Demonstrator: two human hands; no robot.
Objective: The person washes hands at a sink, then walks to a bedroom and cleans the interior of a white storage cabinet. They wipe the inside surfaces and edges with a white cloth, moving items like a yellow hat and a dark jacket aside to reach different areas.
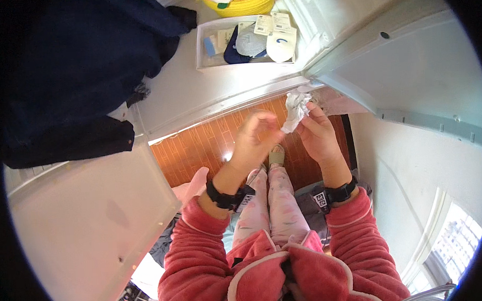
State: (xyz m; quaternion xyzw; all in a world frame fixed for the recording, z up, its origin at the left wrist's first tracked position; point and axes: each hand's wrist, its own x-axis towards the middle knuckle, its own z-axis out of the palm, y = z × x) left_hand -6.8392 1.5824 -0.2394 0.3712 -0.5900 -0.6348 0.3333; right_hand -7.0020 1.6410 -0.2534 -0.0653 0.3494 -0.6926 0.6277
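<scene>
Crumpled white tissue or thin paper (297, 106) is pinched between the thumb and fingers of my right hand (318, 132), above the wood-patterned floor. My left hand (254, 140) is just left of the paper, slightly blurred, its fingers curved and apart with nothing visible between them. Its thumb side comes close to the paper's lower end; whether they touch is unclear. Beyond both hands, a shallow white box (206, 64) sits on a white shelf (171, 89). Inside it are a dark blue cap (232, 49), a pale grey crumpled item (251, 42) and several tagged pieces.
Dark navy clothing (83, 76) covers the shelf's left side. A yellow woven basket (248, 5) stands behind the box. White cabinet panels (92, 219) flank me, one with a raised edge at right (413, 73). My slippered foot (277, 155) is on the wood-patterned floor (193, 146).
</scene>
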